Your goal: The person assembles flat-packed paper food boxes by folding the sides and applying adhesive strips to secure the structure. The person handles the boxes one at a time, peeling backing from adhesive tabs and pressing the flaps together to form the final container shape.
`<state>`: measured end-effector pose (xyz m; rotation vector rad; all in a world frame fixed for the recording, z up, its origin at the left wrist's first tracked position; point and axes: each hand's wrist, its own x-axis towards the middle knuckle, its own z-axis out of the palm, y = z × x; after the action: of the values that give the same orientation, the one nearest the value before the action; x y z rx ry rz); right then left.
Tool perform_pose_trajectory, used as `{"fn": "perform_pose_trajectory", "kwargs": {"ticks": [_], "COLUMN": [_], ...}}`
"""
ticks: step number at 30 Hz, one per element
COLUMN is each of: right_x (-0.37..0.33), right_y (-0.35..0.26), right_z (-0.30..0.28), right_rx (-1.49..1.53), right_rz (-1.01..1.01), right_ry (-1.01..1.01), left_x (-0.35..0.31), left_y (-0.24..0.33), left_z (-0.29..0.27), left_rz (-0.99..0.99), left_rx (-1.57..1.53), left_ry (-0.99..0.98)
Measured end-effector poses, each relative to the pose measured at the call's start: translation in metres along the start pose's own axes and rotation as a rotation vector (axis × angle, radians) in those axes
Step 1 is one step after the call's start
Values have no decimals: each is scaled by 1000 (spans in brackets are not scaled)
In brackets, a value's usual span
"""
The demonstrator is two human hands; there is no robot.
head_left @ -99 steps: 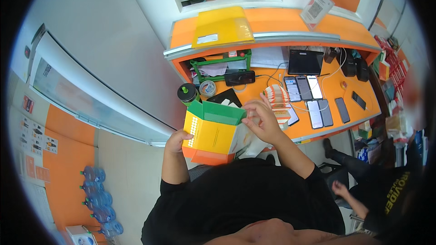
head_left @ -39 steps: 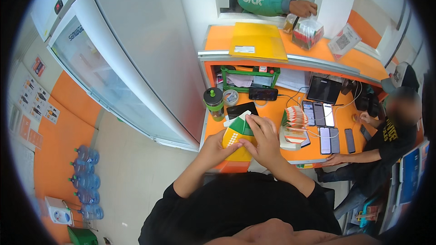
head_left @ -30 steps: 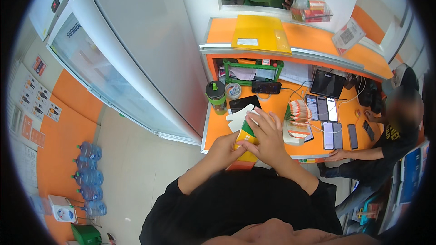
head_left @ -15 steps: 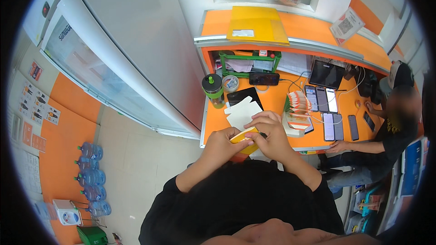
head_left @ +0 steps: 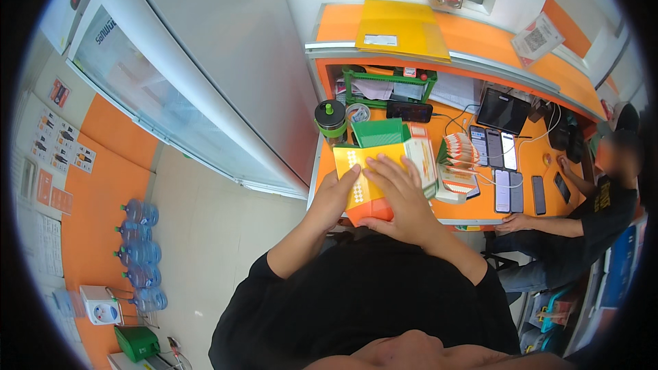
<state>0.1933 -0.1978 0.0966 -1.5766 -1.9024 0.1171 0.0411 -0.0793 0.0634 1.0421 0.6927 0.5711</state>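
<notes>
The right hand (head_left: 397, 188) lies flat on one yellow and orange box (head_left: 373, 178), fingers spread a little and pressing down on top. The left hand (head_left: 336, 192) holds the box's left side at 9 o'clock, fingers close together along the edge. The box stands on the orange desk (head_left: 528, 216), at its near left corner.

One green flap (head_left: 377, 132) sticks up from the box at 12 o'clock. One dark cup (head_left: 331, 118) with a green lid stands at 11 o'clock from the box. One green rack (head_left: 391, 85) sits further back at 12 o'clock.

At 3 o'clock lie five phones (head_left: 500, 164) in a group, with one tablet (head_left: 504, 111) behind them. One yellow folder (head_left: 397, 27) lies on the high counter. Another person's hand (head_left: 510, 223) rests on the desk edge at 3 o'clock. Five water jugs (head_left: 140, 253) stand on the floor at 8 o'clock.
</notes>
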Motion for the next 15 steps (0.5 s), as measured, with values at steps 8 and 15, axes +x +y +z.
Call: {"fn": "perform_pose_trajectory", "kwargs": {"ticks": [8, 15], "right_x": [-2, -7], "right_y": [-10, -16], "right_z": [-7, -4], "right_rx": [22, -5], "right_rz": [112, 219], "right_ry": [-95, -71], "left_x": [6, 15], "left_y": [-3, -13], "left_z": [17, 1], "left_rz": [15, -107], "left_rx": [-121, 80], "left_ry": [-61, -116]}}
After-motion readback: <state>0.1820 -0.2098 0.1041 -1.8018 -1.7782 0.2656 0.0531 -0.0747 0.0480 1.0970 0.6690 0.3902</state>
